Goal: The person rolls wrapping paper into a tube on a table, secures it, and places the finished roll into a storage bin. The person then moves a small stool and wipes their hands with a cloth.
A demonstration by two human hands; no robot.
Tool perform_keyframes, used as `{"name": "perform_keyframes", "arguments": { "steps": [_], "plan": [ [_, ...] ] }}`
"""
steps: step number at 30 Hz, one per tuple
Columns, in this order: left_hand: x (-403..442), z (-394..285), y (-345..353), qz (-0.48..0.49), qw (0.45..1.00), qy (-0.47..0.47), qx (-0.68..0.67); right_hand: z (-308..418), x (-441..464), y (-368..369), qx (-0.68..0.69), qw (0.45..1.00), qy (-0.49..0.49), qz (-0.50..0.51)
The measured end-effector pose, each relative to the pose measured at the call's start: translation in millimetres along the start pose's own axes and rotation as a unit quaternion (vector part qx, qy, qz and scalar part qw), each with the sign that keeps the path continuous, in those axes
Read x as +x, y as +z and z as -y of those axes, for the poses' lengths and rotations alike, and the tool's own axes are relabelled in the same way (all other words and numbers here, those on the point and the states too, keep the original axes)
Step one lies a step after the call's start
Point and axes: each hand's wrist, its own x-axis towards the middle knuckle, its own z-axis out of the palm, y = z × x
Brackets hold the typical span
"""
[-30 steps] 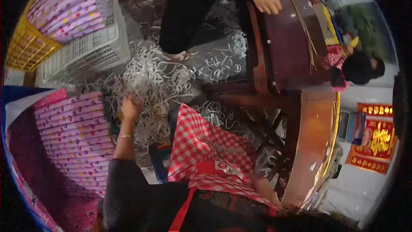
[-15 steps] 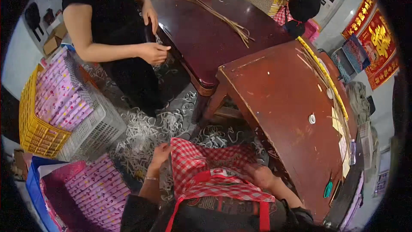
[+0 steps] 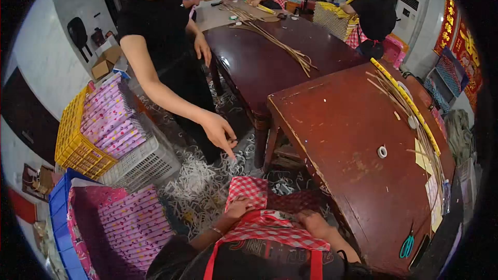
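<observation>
A red-and-white checked apron point(image 3: 248, 189) lies over my lap. At its left side, my left hand point(image 3: 237, 208) is closed on a fold of the cloth. My right hand point(image 3: 313, 223) rests low against the right part of the apron; its fingers are dim and partly hidden. Across from me, a person in black stretches an arm point(image 3: 171, 103) down toward the floor in front of my lap, with a finger pointing. White curled strips point(image 3: 194, 179) cover the floor below that hand.
On my right, a brown table point(image 3: 342, 124) bears a tape roll point(image 3: 382, 151), scissors point(image 3: 407, 246) and a long yellow strip point(image 3: 410, 109). A dark red table point(image 3: 259, 46) stands beyond. At left are a yellow crate point(image 3: 72, 140), a white crate point(image 3: 150, 163) and a blue bin point(image 3: 59, 228) with pink patterned pieces.
The view has tilted up, showing more of the room. My left hand has come inward onto the apron, whose raised left part has dropped. The other person's arm has reached down toward me.
</observation>
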Motion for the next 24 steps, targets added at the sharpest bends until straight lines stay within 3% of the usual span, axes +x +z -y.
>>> {"name": "perform_keyframes", "arguments": {
  "steps": [1, 2, 3, 4, 5, 6, 7, 8, 9, 11, 13, 15, 16, 19, 23, 24],
  "plan": [
    [-4.5, -1.4, -2.7, -0.071, 0.957, 0.027, 0.280, -4.9, 3.1, 4.0, 0.007, 1.000, -0.002, -0.001],
    [-7.9, -0.2, -11.7, -0.130, 0.834, 0.043, 0.534, -16.1, 3.8, 11.7, -0.010, 1.000, 0.002, 0.008],
    [-11.4, -5.2, -31.7, -0.040, 0.887, 0.069, 0.455, -22.9, -1.8, 21.1, -0.022, 0.999, 0.017, 0.017],
    [-13.1, -7.1, -32.9, -0.128, 0.784, -0.060, 0.605, -23.0, -4.2, 21.5, -0.021, 0.999, 0.023, 0.026],
    [-6.7, -9.6, -31.9, -0.186, 0.634, -0.196, 0.725, -20.0, -5.5, 13.9, -0.011, 0.998, 0.042, 0.036],
    [0.2, -23.6, 23.7, -0.100, 0.539, -0.193, 0.814, -7.1, -9.4, 2.3, 0.010, 0.998, 0.005, -0.062],
    [12.6, -27.7, 79.1, -0.093, 0.481, -0.197, 0.849, 3.6, -15.6, -13.3, -0.009, 0.993, 0.013, -0.116],
    [2.9, -28.9, 38.7, -0.036, 0.416, -0.167, 0.893, 3.1, -23.1, -19.0, 0.010, 0.987, 0.020, -0.161],
    [0.9, -34.6, 38.7, 0.049, 0.397, -0.086, 0.912, 16.0, -28.6, -27.7, 0.046, 0.977, 0.039, -0.207],
    [17.6, -34.7, 75.1, 0.005, 0.414, -0.154, 0.897, 25.7, -44.8, -37.5, -0.003, 0.979, 0.061, -0.193],
    [24.1, -35.0, 91.6, 0.015, 0.407, -0.149, 0.901, 31.2, -54.0, -34.8, -0.028, 0.973, 0.057, -0.220],
    [37.0, -34.7, 128.0, -0.058, 0.479, -0.195, 0.854, 34.5, -60.1, -31.2, -0.013, 0.968, 0.085, -0.237],
    [34.5, -36.7, 108.4, -0.022, 0.456, -0.172, 0.873, 33.1, -62.7, -28.1, -0.048, 0.967, 0.107, -0.228],
    [30.8, -37.8, 104.0, 0.010, 0.468, -0.125, 0.874, 33.3, -61.9, -28.3, -0.049, 0.968, 0.100, -0.226],
    [41.7, -39.5, 144.0, -0.023, 0.474, -0.159, 0.866, 33.8, -55.2, -27.7, -0.055, 0.970, 0.100, -0.213],
    [42.2, -42.0, 152.6, -0.076, 0.544, -0.178, 0.816, 34.3, -54.0, -27.8, -0.057, 0.973, 0.088, -0.206]
  ]
}}
